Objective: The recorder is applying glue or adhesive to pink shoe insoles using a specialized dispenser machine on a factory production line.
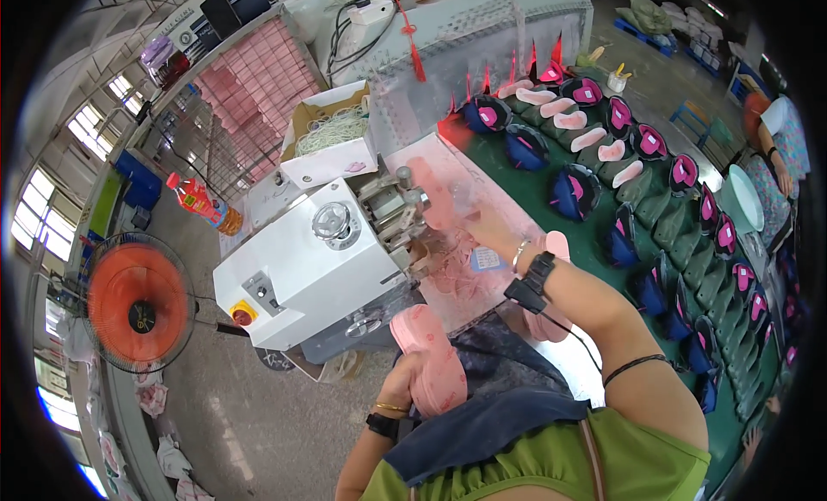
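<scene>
My left hand point(401, 382) is closed around a stack of pink patterned insoles point(433, 363), held low in front of the white machine point(314, 260). My right hand point(495, 232) reaches over the pink-covered worktop, its fingers pointing toward the machine's metal working head point(398, 210). A single pink insole point(431, 195) lies beside that head, close to my right fingertips. Whether the fingers touch or grip it is hard to make out. Pink trimmings point(452, 281) and a small blue-and-white card point(487, 259) lie under the right hand. More pink insoles point(544, 322) show partly behind my right forearm.
A green conveyor point(551, 221) on the right carries dark blue shoe uppers point(575, 192), shoe lasts and insoles. At the back stands a carton point(332, 161) of stringy material. An orange fan point(140, 294) and a drink bottle point(207, 206) are left; a co-worker point(780, 148) stands far right.
</scene>
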Tool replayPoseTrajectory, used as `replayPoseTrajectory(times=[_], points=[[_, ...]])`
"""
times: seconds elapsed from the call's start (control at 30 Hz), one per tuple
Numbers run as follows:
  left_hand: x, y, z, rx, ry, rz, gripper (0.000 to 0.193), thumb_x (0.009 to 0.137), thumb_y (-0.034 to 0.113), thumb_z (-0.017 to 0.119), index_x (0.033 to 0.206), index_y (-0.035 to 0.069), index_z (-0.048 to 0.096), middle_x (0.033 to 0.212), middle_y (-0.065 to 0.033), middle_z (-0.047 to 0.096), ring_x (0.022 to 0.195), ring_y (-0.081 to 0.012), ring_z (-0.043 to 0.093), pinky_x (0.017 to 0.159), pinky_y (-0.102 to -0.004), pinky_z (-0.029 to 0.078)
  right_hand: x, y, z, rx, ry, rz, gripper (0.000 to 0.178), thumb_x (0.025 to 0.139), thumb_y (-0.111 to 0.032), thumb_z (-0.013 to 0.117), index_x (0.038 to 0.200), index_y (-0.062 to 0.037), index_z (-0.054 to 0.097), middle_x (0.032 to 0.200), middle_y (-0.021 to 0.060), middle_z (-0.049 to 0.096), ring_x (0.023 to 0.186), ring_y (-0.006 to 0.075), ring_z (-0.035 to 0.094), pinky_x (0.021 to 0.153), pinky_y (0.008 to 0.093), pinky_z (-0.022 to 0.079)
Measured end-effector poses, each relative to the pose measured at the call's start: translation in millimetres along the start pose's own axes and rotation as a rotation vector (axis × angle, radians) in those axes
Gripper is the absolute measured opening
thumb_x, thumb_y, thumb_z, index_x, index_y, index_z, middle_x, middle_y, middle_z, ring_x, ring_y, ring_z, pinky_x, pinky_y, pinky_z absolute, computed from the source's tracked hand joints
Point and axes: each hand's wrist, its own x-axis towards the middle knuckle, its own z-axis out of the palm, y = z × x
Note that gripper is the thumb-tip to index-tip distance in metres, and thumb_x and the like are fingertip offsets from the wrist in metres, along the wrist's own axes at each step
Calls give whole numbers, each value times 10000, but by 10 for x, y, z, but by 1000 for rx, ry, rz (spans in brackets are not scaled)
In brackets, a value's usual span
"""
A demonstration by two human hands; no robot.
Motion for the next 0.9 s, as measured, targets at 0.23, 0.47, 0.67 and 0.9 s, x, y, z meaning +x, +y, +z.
replayPoseTrajectory(times=[0.23, 0.47, 0.67, 0.9], points=[[58, 3, 4, -3, -67, -41, 321, 935, 106, 586, 1226, -28, 562, 1132, -87, 652, 1013, -187, 635, 913, -353, 528, -11, -103, -224, -321, 162, -389, 444, 826, -388, 700, 1034, 1, 646, 1004, 211, 670, 933, 381, 645, 805, 433, 499], [-191, 110, 205, -13, -56, 11, 346, 959, 144, 548, 1259, -28, 535, 1192, -109, 639, 1064, -217, 632, 939, -346, 514, 337, -304, 409, -96, 71, 86, 493, 848, -419, 676, 1070, 21, 669, 998, 211, 700, 891, 342, 675, 779, 398, 514], [-105, 22, -101, 94, 140, 65, 397, 963, 180, 538, 1308, -15, 503, 1213, -118, 629, 1103, -261, 614, 967, -389, 497, 646, -359, 150, 412, 119, 234, 323, 875, -298, 647, 1017, -9, 654, 847, 106, 693, 776, 256, 691, 626, 379, 528], [247, 131, 95, 83, -30, -10, 478, 956, 246, 528, 1375, 29, 454, 1293, -132, 570, 1153, -301, 571, 984, -443, 469, 41, 615, -1910, 291, 613, 234, 332, 955, -295, 495, 1059, 20, 524, 894, 246, 677, 642, 352, 700, 582, 424, 568]])
